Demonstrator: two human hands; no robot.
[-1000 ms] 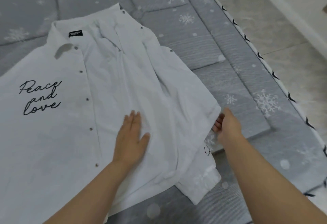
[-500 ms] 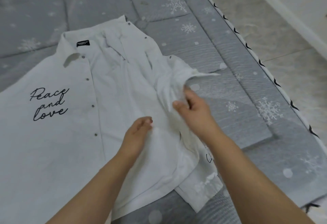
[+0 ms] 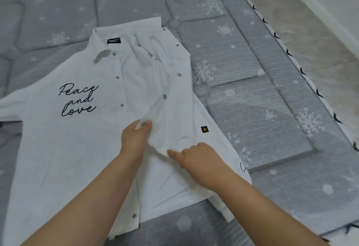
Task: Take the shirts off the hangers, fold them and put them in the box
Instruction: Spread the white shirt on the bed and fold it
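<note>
The shirt lies flat, front up, on the mattress, no hanger on it. The left hand pinches the folded-in right panel's edge, likely to square the fold; the right hand, fingers loosely curled, presses the cloth flat nearby. No box in view.

- Grey quilted mat with white snowflakes fills most of the view.
- White trim with black marks runs along its right edge.
- Pale floor tiles beyond, at right.
</note>
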